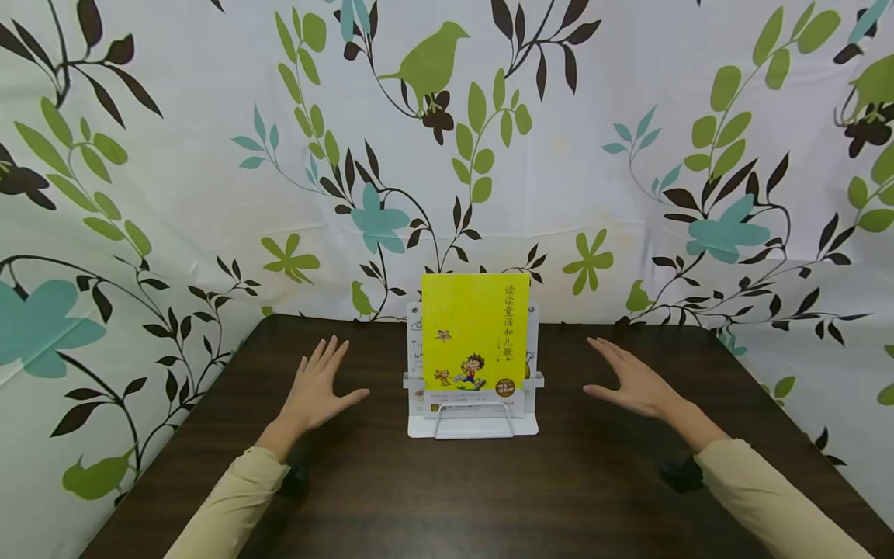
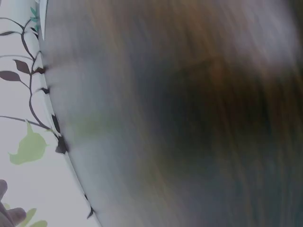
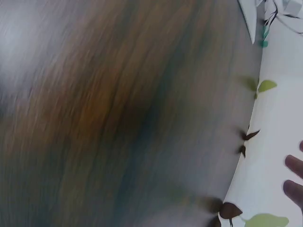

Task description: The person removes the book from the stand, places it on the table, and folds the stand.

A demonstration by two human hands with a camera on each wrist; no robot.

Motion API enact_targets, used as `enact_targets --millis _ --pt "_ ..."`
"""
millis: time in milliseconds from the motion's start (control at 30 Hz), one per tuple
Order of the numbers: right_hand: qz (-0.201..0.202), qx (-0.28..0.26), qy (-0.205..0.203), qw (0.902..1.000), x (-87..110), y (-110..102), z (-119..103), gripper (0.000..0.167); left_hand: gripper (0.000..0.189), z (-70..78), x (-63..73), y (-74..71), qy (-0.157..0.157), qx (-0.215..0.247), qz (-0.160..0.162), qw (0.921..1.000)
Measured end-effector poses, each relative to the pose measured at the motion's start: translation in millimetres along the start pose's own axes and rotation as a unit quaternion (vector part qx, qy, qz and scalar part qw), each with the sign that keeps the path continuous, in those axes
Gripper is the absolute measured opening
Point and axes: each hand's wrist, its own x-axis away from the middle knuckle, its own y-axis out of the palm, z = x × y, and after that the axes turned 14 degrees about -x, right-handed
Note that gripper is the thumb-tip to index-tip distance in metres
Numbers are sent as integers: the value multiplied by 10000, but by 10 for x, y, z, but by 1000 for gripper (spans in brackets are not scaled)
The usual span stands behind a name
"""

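Observation:
In the head view a yellow book (image 1: 468,334) with a cartoon child on its cover leans upright in a white book stand (image 1: 475,427) at the table's far side. Behind it, the edges of a white book (image 1: 415,341) show. My left hand (image 1: 314,392) hovers over the table left of the stand, fingers spread and empty. On the other side, my right hand (image 1: 639,384) is held with straight fingers, apart from the stand and holding nothing. Only fingertips (image 2: 16,215) of the left hand and fingertips (image 3: 293,189) of the right hand enter the wrist views.
A dark wood-grain table (image 1: 475,497) carries the stand. Behind and along both sides hangs a white cloth (image 1: 209,194) printed with leaves, flowers and birds. Near each wrist a small black device (image 1: 680,473) shows below the sleeve.

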Motion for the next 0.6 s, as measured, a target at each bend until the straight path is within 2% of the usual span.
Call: enact_targets --millis 167,267,433,600 --pt "109 -744 298 9967 -50 51 -90 84 91 122 -30 9 -40 486 239 9985" --pt "197 -1192 325 9921 -83 68 -157 81 87 216 -45 10 -106 847 396 9956" --pt "327 -1961 298 9796 -130 124 -285 74 80 427 -54 -2 -155 1544 720 9853" --pt "442 -2400 125 9697 -186 185 -440 67 74 653 -85 -5 21 2002 945 9752"
